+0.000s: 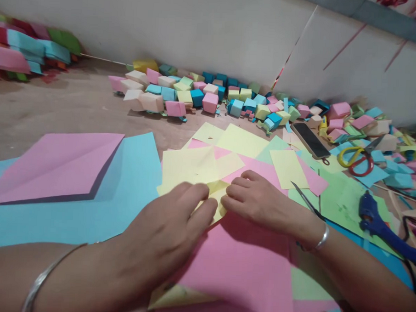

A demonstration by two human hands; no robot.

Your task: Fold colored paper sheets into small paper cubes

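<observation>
Yellow paper (219, 193) partly hidden by left hand (174, 221) and right hand (256, 197); folds can't be made out. Light-blue sheet (136, 185), left of both hands, cut off by edge. Paper shapes (56, 50) beyond it cropped, blurred.

The single head view looks forward and down from close above the left hand (167, 225) and right hand (256, 198), across the brown surface (89, 105) to its far edge along the wall (199, 31).

Craft workspace: scissors (364, 151), glue gun (384, 231)
</observation>
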